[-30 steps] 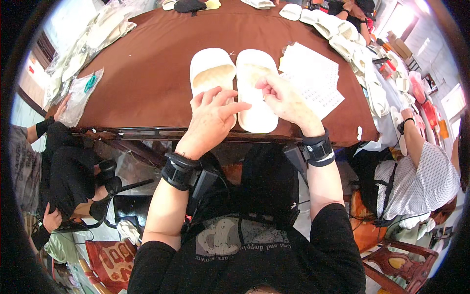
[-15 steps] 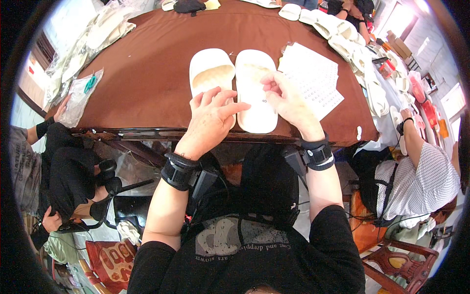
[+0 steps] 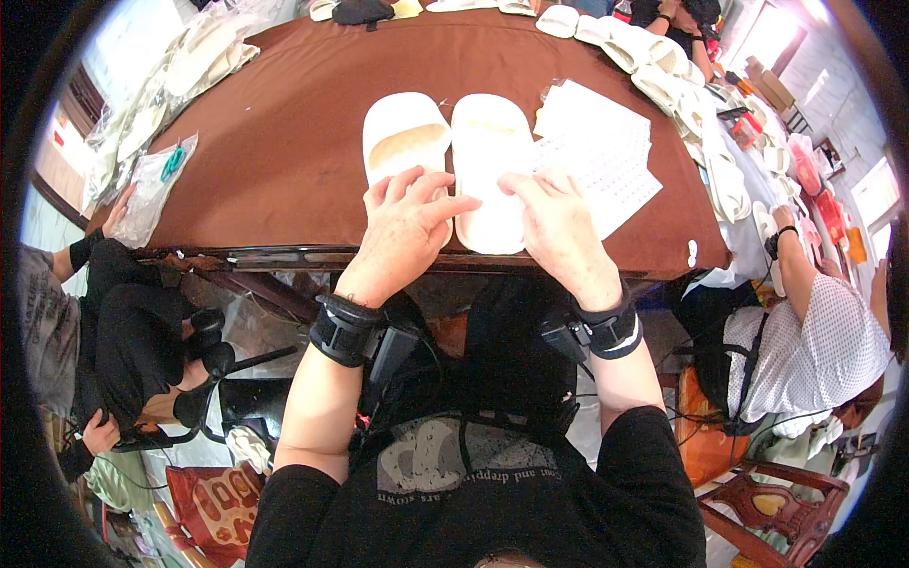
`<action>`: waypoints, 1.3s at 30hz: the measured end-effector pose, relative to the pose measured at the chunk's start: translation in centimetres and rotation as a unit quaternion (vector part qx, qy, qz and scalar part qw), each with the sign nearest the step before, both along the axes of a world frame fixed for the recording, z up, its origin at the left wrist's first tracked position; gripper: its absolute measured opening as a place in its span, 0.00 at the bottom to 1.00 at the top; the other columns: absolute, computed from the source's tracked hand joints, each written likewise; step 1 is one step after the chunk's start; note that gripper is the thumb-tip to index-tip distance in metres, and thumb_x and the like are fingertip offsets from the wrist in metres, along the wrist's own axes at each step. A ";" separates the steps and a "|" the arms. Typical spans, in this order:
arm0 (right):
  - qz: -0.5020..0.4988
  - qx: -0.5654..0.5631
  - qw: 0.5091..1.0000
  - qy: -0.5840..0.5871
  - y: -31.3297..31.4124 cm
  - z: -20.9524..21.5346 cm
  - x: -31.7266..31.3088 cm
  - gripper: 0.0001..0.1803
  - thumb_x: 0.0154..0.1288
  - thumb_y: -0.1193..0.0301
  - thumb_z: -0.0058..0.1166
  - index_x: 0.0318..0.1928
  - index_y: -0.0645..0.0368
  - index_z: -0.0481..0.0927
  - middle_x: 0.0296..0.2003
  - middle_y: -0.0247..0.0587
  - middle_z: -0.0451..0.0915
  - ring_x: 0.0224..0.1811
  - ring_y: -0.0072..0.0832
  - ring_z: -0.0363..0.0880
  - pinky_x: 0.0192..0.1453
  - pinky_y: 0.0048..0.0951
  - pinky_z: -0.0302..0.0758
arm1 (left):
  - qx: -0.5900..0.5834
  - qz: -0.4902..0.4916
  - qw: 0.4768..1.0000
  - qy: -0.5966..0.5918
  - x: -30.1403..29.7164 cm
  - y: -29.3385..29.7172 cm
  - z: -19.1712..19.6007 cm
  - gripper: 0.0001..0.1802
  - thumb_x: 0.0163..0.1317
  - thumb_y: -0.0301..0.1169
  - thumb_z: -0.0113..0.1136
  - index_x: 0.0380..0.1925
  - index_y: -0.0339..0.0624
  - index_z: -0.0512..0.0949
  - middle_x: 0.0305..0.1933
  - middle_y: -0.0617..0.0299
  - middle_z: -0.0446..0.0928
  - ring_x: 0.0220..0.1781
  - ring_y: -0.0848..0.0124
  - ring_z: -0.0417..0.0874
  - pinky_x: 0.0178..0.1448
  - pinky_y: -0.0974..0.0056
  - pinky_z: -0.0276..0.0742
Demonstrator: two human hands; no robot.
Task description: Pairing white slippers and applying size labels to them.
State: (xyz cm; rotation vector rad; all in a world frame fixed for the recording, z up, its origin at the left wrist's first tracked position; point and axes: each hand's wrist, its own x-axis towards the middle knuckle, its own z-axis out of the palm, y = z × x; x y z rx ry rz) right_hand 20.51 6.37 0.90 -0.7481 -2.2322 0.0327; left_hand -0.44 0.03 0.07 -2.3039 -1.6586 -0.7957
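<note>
Two white slippers lie side by side near the front edge of the brown table (image 3: 284, 142), soles touching along their inner sides. The left slipper (image 3: 405, 142) shows a tan insole; the right slipper (image 3: 492, 161) is plain white. The left hand (image 3: 402, 232) rests over the heel of the left slipper, fingers spread, forefinger reaching onto the right one. The right hand (image 3: 559, 227) lies on the right slipper's outer edge, fingers loosely curled, gripping nothing clearly. Just right of the slippers sits a stack of printed white sheets (image 3: 601, 156). More white slippers (image 3: 663, 66) line the table's far right rim.
</note>
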 end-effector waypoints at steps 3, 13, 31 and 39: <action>-0.003 0.043 0.999 -0.017 0.1 -0.2 0.2 0.18 0.54 0.80 0.51 0.47 0.57 0.79 0.37 0.44 0.83 0.47 0.40 0.77 0.54 0.39 0.70 | -0.006 0.003 1.000 0.003 0.1 0.0 0.0 0.21 0.57 0.25 0.57 0.48 0.64 0.82 0.59 0.67 0.75 0.66 0.58 0.68 0.68 0.48 0.56; 0.007 -0.016 1.000 -0.006 0.0 1.0 0.6 0.18 0.59 0.84 0.45 0.49 0.59 0.77 0.41 0.45 0.83 0.50 0.44 0.77 0.56 0.41 0.72 | -0.008 -0.001 1.000 -0.004 0.1 0.0 0.0 0.21 0.58 0.25 0.56 0.49 0.64 0.82 0.59 0.68 0.75 0.67 0.58 0.68 0.69 0.49 0.56; 0.027 0.027 0.998 -0.046 -1.3 1.2 1.5 0.20 0.54 0.84 0.49 0.49 0.59 0.77 0.35 0.47 0.80 0.46 0.44 0.75 0.52 0.39 0.71 | -0.012 0.002 1.000 -0.003 0.1 0.0 -0.3 0.22 0.57 0.25 0.57 0.49 0.64 0.82 0.60 0.68 0.75 0.68 0.59 0.67 0.70 0.48 0.55; 0.008 0.020 0.998 -0.054 -1.3 1.6 1.0 0.18 0.57 0.84 0.48 0.47 0.58 0.78 0.37 0.49 0.80 0.47 0.45 0.76 0.53 0.40 0.73 | -0.020 0.001 1.000 -0.010 0.2 0.0 -0.2 0.22 0.56 0.25 0.57 0.49 0.64 0.82 0.60 0.68 0.75 0.68 0.60 0.67 0.69 0.48 0.55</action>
